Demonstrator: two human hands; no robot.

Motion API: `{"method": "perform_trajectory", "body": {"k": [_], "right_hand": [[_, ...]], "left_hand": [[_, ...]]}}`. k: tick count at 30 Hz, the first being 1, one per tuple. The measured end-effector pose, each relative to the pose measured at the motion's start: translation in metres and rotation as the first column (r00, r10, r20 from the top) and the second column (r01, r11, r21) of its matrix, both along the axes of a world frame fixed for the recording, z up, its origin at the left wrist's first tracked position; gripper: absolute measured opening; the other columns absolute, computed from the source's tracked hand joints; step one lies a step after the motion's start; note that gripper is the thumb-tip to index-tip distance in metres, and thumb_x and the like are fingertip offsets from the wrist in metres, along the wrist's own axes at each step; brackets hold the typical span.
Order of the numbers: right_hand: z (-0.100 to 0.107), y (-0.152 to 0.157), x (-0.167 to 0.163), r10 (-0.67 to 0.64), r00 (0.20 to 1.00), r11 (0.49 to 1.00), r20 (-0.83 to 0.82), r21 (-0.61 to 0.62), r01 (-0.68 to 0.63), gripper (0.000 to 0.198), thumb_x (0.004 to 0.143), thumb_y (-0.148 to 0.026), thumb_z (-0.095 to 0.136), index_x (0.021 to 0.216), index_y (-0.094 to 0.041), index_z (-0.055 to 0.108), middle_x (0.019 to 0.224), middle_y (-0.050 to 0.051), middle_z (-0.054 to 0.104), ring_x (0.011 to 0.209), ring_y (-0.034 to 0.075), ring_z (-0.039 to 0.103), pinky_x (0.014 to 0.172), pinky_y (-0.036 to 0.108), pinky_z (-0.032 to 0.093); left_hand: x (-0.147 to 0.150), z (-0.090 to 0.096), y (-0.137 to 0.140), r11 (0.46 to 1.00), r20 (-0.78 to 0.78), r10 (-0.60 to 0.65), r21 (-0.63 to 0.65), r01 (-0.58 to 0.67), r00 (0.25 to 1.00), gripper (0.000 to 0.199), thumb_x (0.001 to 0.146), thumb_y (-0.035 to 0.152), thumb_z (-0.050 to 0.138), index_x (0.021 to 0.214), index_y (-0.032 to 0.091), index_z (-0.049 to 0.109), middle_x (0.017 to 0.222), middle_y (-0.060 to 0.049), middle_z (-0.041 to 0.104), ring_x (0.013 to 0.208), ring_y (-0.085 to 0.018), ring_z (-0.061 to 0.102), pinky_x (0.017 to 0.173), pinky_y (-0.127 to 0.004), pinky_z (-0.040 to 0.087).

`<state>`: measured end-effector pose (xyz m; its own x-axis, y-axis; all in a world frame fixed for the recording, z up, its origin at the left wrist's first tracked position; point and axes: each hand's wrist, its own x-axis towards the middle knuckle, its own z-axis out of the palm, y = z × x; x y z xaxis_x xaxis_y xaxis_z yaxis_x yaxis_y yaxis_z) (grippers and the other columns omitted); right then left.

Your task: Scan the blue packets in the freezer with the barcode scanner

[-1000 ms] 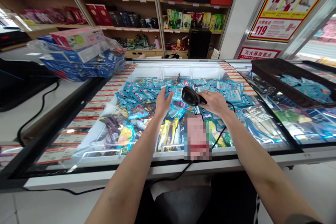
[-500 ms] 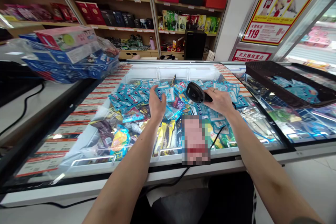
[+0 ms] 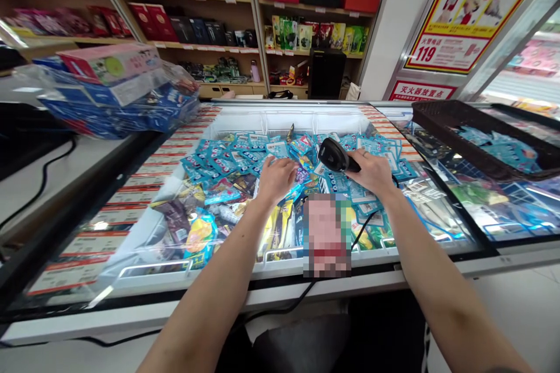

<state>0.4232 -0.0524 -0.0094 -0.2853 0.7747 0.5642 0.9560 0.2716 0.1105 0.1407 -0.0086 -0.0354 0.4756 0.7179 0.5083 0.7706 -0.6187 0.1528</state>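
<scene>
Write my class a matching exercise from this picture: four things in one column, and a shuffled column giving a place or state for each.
Things
1. scanner
2. basket
3. pink box
4. poster

Places and states
A. atop the blue stack
B. marked 119
C. gripped by the right hand
D. holding blue packets

Pairs
1-C, 2-D, 3-A, 4-B

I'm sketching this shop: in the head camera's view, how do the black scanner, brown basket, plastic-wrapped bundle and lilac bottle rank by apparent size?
1. Plastic-wrapped bundle and brown basket: too close to rank.
2. Black scanner.
3. Lilac bottle, farthest back.
</scene>
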Motion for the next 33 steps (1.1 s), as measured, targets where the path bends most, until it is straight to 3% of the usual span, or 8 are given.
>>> {"method": "perform_trajectory", "body": {"k": [4, 9, 12, 15, 20, 23, 29, 33], "right_hand": [[0.001, 0.001, 0.003, 0.022, 1.000, 1.000, -0.008, -0.008, -0.022, 0.034, 0.084, -0.042, 0.054, 0.111, -0.022, 0.059, 0.097, 0.005, 0.066, 0.082, 0.021, 0.060, 0.062, 0.028, 0.033], [0.004, -0.001, 0.006, 0.001, 0.999, 1.000, -0.034, 0.006, -0.001, 0.035, 0.085, -0.043, 0.052, 0.112, -0.022, 0.059, 0.097, 0.005, 0.066, 0.081, 0.021, 0.060, 0.062, 0.028, 0.033], [0.006, -0.002, 0.007, -0.017, 0.999, 1.000, -0.036, 0.006, 0.018, 0.036, 0.086, -0.043, 0.051, 0.114, -0.022, 0.058, 0.096, 0.005, 0.066, 0.080, 0.021, 0.060, 0.060, 0.028, 0.033], [0.007, -0.001, 0.008, -0.038, 0.998, 0.999, -0.045, 0.005, 0.038, 0.038, 0.085, -0.044, 0.051, 0.116, -0.022, 0.058, 0.097, 0.005, 0.066, 0.079, 0.020, 0.060, 0.059, 0.028, 0.032], [0.007, -0.001, 0.008, -0.069, 0.995, 0.997, -0.068, 0.012, 0.070, 0.040, 0.083, -0.046, 0.055, 0.115, -0.022, 0.058, 0.099, 0.005, 0.066, 0.077, 0.020, 0.060, 0.058, 0.028, 0.031], [0.007, -0.001, 0.008, -0.074, 0.995, 0.997, -0.068, 0.004, 0.074, 0.040, 0.083, -0.046, 0.054, 0.115, -0.022, 0.058, 0.099, 0.006, 0.066, 0.078, 0.020, 0.059, 0.059, 0.028, 0.030], [0.006, 0.000, 0.007, -0.077, 0.995, 0.997, -0.063, -0.014, 0.076, 0.040, 0.084, -0.046, 0.052, 0.116, -0.022, 0.058, 0.098, 0.005, 0.065, 0.078, 0.019, 0.059, 0.059, 0.028, 0.029], [0.007, 0.000, 0.007, -0.066, 0.996, 0.998, -0.066, -0.017, 0.065, 0.040, 0.084, -0.045, 0.053, 0.116, -0.022, 0.058, 0.099, 0.005, 0.065, 0.080, 0.019, 0.059, 0.059, 0.028, 0.030]], "left_hand": [[-0.002, -0.005, 0.005, 0.976, 0.054, 0.211, 0.045, -0.213, 0.976, 0.030, 0.087, 0.024, 0.038, 0.100, 0.022, 0.066, 0.105, -0.010, 0.066, 0.098, -0.025, 0.060, 0.102, -0.049, 0.030], [-0.005, -0.005, 0.007, 0.945, 0.099, 0.304, 0.092, -0.313, 0.947, 0.030, 0.086, 0.026, 0.041, 0.105, 0.020, 0.063, 0.104, -0.012, 0.065, 0.098, -0.027, 0.060, 0.108, -0.054, 0.020], [-0.002, -0.002, 0.005, 0.972, 0.082, 0.206, 0.096, -0.214, 0.975, 0.033, 0.088, 0.028, 0.040, 0.113, 0.021, 0.060, 0.112, -0.011, 0.063, 0.105, -0.026, 0.058, 0.110, -0.051, 0.019], [0.004, 0.001, 0.003, 0.992, 0.015, 0.084, 0.095, -0.085, 0.996, 0.035, 0.090, 0.031, 0.038, 0.118, 0.022, 0.058, 0.117, -0.010, 0.062, 0.109, -0.024, 0.057, 0.107, -0.046, 0.027], [0.009, 0.002, 0.002, 0.997, -0.064, 0.015, 0.078, -0.010, 0.998, 0.036, 0.092, 0.033, 0.035, 0.117, 0.022, 0.059, 0.111, -0.008, 0.066, 0.101, -0.024, 0.060, 0.102, -0.045, 0.033], [0.009, 0.004, 0.001, 0.998, -0.094, -0.042, 0.050, 0.047, 0.995, 0.038, 0.094, 0.032, 0.034, 0.122, 0.022, 0.056, 0.117, -0.008, 0.064, 0.106, -0.023, 0.059, 0.101, -0.043, 0.034], [0.016, 0.012, -0.005, 0.950, -0.261, -0.310, -0.043, 0.310, 0.914, 0.046, 0.095, 0.027, 0.029, 0.141, 0.030, 0.033, 0.146, 0.001, 0.041, 0.136, -0.016, 0.034, 0.107, -0.037, 0.028], [0.018, 0.011, -0.005, 0.948, -0.264, -0.316, -0.064, 0.311, 0.911, 0.042, 0.094, 0.023, 0.031, 0.131, 0.032, 0.047, 0.136, 0.004, 0.053, 0.129, -0.017, 0.043, 0.108, -0.041, 0.026]]}}
